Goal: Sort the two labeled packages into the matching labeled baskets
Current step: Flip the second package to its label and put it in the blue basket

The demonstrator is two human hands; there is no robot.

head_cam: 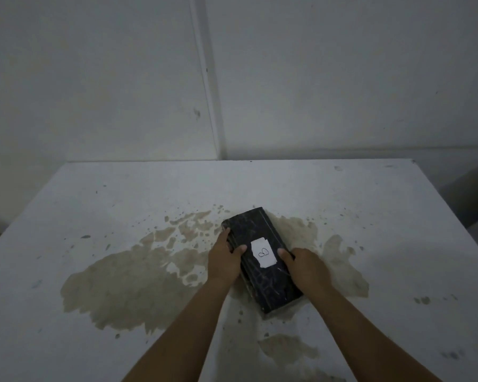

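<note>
A black rectangular package (257, 232) lies on the white table (398, 230), slightly right of the middle. A white paper label (263, 252) with a handwritten mark that looks like a "B" is stuck on its top. My left hand (224, 259) grips the package's left long edge, thumb on top. My right hand (305, 267) grips the right long edge, thumb near the label. The package rests on the table surface or just above it; I cannot tell which. No second package and no basket is in view.
The table top carries large brownish stains (127, 285) around and left of the package. A white wall (232, 78) with a vertical seam stands right behind the table's far edge. The table's right edge drops off to a dark floor area (475, 205).
</note>
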